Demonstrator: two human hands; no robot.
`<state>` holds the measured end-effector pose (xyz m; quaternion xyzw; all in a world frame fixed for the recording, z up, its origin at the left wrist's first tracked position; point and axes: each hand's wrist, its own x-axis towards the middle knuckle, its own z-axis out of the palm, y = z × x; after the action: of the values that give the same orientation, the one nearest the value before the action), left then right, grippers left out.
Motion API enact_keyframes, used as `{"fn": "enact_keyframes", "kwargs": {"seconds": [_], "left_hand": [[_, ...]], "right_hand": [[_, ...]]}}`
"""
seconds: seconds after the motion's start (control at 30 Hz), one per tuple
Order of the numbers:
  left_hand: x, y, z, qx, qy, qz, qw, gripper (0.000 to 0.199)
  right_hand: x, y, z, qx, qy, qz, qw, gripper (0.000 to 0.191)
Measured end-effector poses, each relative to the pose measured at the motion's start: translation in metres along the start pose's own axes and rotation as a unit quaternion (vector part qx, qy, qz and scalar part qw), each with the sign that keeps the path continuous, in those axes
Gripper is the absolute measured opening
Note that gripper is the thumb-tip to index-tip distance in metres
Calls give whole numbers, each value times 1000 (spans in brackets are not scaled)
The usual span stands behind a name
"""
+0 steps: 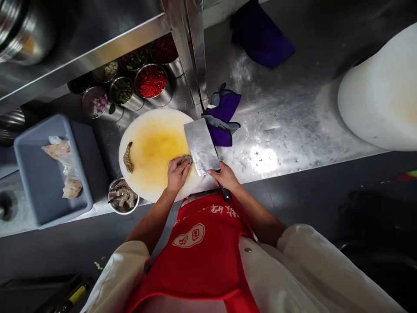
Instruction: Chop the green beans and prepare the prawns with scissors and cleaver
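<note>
My left hand (177, 174) is closed on a shrimp (186, 159), pressing it to the round white cutting board (140, 126); the fingers partly cover it. Just to the right, my right hand (226, 176) grips a cleaver (202, 145) where the blade meets the black handle. The broad blade lies over the board's right edge, its near-left side close to the shrimp. Another shrimp (128, 157) lies alone at the left of the board. A small metal bowl (123, 212) beside the board holds several more shrimp.
Left of the board stands a grey plastic bin (19, 169) with pale scraps inside. Metal canisters of chillies (151, 81) and other cut vegetables line the back under a steel shelf. Purple-and-grey gloves (224, 108) lie behind the cleaver. A large white container (381, 95) is at right.
</note>
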<state>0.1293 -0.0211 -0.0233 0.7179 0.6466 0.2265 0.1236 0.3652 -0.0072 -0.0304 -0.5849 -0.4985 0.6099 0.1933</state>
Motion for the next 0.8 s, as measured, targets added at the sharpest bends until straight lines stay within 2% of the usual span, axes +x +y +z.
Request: {"fn": "enact_keyframes", "kwargs": {"seconds": [0.27,0.53,0.8], "left_hand": [[-13,1,4,23,-92,53,994,57],[-20,1,11,54,-101,68,991,70],[-20,1,10,53,-92,82,991,70]], "right_hand": [[1,1,5,18,10,-11,1000,30],[0,0,12,41,24,-1,999,33],[10,-5,11,39,24,8,999,33]]}}
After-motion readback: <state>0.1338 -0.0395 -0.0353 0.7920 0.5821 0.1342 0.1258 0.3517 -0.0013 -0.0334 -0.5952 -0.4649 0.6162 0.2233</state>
